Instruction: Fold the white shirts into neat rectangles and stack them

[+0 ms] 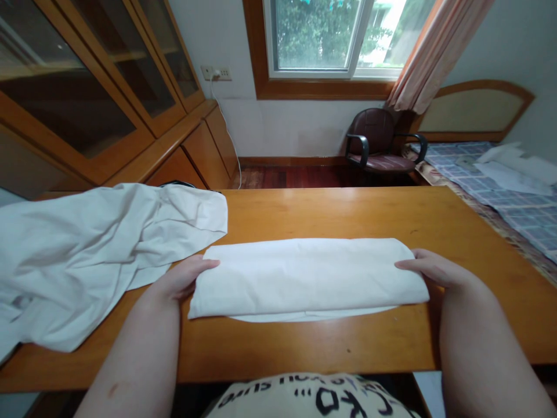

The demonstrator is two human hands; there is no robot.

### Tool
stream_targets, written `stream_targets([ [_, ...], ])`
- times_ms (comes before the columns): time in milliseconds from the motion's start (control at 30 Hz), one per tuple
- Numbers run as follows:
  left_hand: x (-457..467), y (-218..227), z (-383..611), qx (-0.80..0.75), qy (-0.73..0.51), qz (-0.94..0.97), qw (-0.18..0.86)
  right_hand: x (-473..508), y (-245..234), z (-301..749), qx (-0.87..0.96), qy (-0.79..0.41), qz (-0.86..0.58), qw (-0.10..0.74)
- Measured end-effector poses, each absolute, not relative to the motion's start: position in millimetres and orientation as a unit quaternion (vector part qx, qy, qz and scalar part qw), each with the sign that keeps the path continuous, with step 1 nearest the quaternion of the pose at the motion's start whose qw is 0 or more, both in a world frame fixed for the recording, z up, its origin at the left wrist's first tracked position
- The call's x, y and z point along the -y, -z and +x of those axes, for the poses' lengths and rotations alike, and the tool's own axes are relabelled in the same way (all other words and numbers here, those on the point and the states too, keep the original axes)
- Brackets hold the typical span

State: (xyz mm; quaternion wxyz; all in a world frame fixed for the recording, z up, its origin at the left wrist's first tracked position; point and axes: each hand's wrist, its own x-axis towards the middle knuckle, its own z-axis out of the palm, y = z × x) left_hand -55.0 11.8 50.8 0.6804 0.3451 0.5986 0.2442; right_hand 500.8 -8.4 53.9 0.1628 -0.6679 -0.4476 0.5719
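A white cloth (pixel 304 276), folded into a long flat band, lies across the middle of the wooden table. My left hand (pixel 189 274) grips its left end, thumb on top and fingers tucked underneath. At the opposite end my right hand (pixel 429 267) pinches the band the same way, its fingers mostly hidden below the fabric. A lower layer of the cloth peeks out along the near edge. What kind of cloth or garment it is cannot be made out.
A crumpled white cloth (pixel 122 238) covers the left of the wooden table (pixel 331 215). Beyond stand a glass-door cabinet (pixel 130 133) and an office chair (pixel 378 142). A bed (pixel 491 180) with checked bedding is at the right, below the curtained window (pixel 322 35) side.
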Motion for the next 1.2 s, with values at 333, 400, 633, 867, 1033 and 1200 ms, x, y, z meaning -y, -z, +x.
stream_targets([
  [333,-13.5,-47.8,-55.4,-0.629,-0.179,0.465,0.597,9.3,-60.4,493.6,0.464,-0.581,-0.657,0.123],
  [400,-15.2,-44.9,-56.0,-0.658,-0.152,0.501,0.542,8.2,-57.5,493.6,0.476,-0.559,-0.669,0.114],
  [633,-17.0,-38.0,-60.7,-0.681,-0.127,0.531,0.488,4.4,-50.8,491.9,0.507,-0.423,-0.739,0.134],
  [867,-28.1,-38.1,-43.2,-0.78,-0.164,0.516,0.313,-12.3,-42.0,471.4,0.487,-0.24,-0.825,0.154],
  [1033,-33.3,-35.4,-38.1,-0.778,-0.19,0.551,0.235,-15.2,-37.9,472.7,0.528,-0.176,-0.814,0.166],
  [1200,-35.3,-27.2,-34.3,-0.749,-0.263,0.544,0.272,-18.6,-32.1,478.8,0.514,-0.147,-0.824,0.19],
])
